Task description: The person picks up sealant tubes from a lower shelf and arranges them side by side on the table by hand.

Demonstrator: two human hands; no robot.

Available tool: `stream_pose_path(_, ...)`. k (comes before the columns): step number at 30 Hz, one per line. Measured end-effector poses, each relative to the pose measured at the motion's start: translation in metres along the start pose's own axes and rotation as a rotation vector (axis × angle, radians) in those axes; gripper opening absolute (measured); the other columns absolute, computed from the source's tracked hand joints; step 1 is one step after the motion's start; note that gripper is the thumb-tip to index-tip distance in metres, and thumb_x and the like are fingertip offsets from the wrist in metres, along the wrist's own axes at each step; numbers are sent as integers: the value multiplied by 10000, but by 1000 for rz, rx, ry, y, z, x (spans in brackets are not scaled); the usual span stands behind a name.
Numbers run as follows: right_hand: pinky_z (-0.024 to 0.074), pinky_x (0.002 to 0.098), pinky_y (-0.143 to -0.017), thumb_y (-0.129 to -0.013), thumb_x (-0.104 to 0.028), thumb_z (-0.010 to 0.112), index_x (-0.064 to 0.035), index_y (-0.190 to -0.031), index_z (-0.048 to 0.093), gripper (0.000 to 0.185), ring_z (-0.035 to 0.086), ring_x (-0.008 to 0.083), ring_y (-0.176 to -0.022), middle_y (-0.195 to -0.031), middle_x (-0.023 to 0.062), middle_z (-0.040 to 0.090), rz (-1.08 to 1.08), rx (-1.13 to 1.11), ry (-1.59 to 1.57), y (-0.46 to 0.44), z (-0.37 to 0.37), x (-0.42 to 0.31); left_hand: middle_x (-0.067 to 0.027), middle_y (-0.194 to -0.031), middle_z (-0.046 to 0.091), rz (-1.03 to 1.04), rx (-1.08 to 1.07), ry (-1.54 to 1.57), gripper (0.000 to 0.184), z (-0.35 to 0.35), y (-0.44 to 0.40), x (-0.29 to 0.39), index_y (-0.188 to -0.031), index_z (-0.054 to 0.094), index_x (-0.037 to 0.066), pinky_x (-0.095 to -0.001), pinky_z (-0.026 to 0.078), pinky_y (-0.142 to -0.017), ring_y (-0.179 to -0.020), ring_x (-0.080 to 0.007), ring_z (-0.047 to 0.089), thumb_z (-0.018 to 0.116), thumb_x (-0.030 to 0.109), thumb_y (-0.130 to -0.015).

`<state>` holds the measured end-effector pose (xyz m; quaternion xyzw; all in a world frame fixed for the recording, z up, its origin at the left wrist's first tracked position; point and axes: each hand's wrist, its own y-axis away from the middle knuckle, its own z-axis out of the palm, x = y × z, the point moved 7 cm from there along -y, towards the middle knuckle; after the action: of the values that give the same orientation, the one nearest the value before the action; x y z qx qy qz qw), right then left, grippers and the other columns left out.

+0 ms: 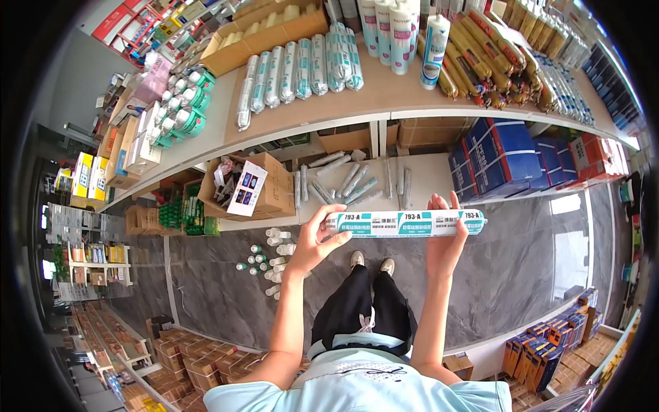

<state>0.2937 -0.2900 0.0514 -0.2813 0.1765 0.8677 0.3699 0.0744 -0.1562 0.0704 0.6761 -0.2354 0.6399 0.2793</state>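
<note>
A white and teal sausage-shaped tube (405, 224) marked 793-A is held level in front of my body. My left hand (317, 242) grips its left end between thumb and fingers. At the other end, my right hand (447, 237) holds the tube near its right tip, with the fingers partly behind it. Beyond the hands, similar silver and teal tubes (302, 69) lie in a row on the brown shelf top (384, 96). More loose tubes (353, 180) lie on the lower shelf.
An open cardboard box (274, 185) sits on the lower shelf, with blue boxes (498, 158) to the right. White bottles (278, 250) stand on the grey floor (220, 288) at left. An upright cartridge (434, 51) and gold tubes (480, 55) occupy the shelf top.
</note>
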Motion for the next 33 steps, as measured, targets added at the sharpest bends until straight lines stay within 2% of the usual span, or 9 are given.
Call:
stream_pose_path(9,355,380,-1087,-875,-304,513,9,-1427,300,669,486,267,-1236,-1287,188,526,113,-231,109,-7,42,-27,-73,-1111,566,96,100,72,453,0,33,38,-1220,505,-6,-262,495,-878,-1018,-126,564,722,78,-832)
stream_pose_path(14,389,374,-1063,-894,-329,495,4,-1414,346,635,469,264,-1271,-1344,171,497,218,-275,282,-13,63,-16,-70,-1079,578,113,177,93,465,-14,50,45,-1213,513,-8,-255,503,-851,-1001,-118,564,740,90,-819)
stream_pose_path(21,407,360,-1054,-904,-349,490,36,-1385,369,628,497,262,-1241,-1348,181,494,248,-313,237,-57,91,14,-82,-1014,636,181,348,120,408,-44,23,55,-1143,570,-22,-251,521,-790,-922,-119,606,758,88,-798)
stream_pose_path(26,453,337,-991,-922,-343,478,52,-1360,379,599,561,252,-1160,-1282,188,543,260,-314,218,-99,132,38,-80,-1019,637,153,317,183,386,-76,-19,49,-1122,590,-27,-246,519,-779,-923,-114,606,758,111,-803)
stream_pose_path(33,485,327,-936,-921,-388,498,47,-1339,390,613,600,269,-1104,-1233,193,572,254,-278,327,-142,174,77,-121,-1041,630,119,163,307,401,-123,-69,57,-1166,580,-60,-296,590,-712,-898,-149,624,699,95,-816)
